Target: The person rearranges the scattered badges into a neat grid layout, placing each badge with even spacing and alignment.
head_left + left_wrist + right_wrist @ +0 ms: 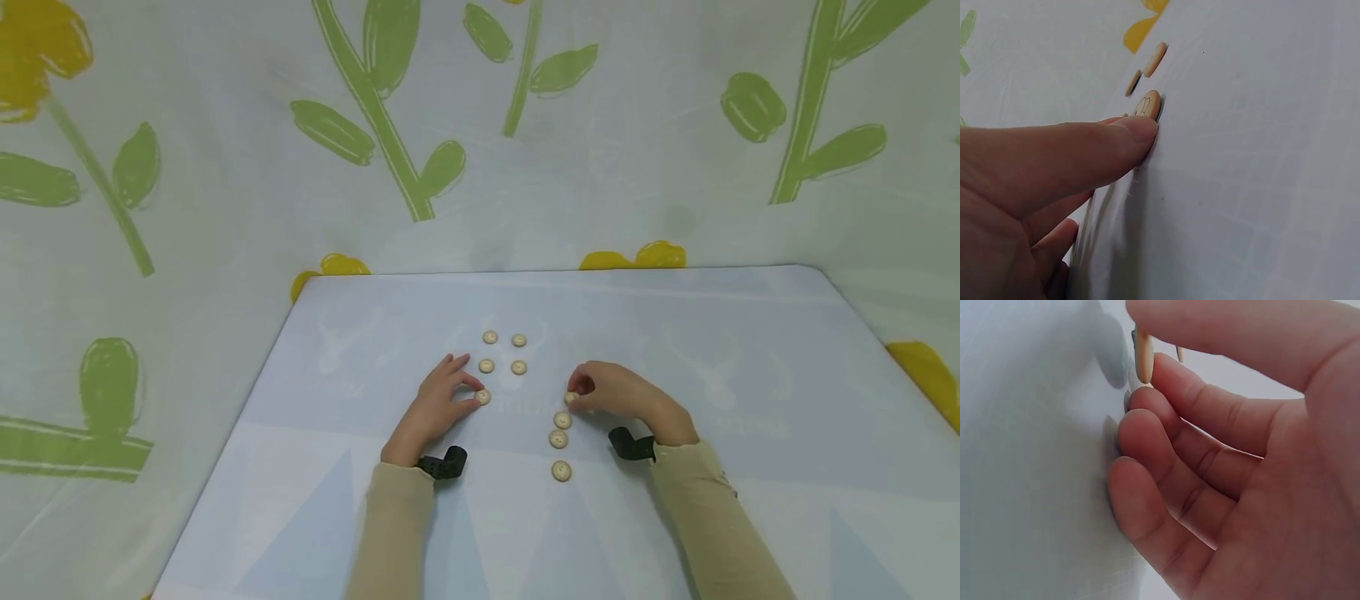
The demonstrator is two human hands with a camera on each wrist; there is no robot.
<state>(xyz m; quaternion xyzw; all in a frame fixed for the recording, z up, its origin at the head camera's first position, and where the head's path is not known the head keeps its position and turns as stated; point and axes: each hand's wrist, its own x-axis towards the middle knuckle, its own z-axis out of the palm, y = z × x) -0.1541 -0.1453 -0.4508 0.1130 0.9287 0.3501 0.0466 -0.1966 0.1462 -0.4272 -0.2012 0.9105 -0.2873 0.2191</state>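
Note:
My left hand (pixel 433 407) pinches a small round wooden disc (pixel 483 397) at its edge between thumb and index finger, at the table surface. Dark lines mark the face of that left-hand disc (pixel 1149 105) in the left wrist view. On the other side, my right hand (pixel 621 392) pinches another wooden disc (pixel 572 398) between thumb and index finger; the right-hand disc (pixel 1144 356) stands on edge in the right wrist view. The other right fingers curl beside it, near the table. Just below that hand lies a loose disc (pixel 562 420).
Beyond my left hand, several discs sit in two short columns, among them a far-left disc (pixel 490 337) and a near-right disc (pixel 519 367). More discs run towards me below my right hand, ending at the nearest disc (pixel 561 471). All lie on a pale table (pixel 300 492).

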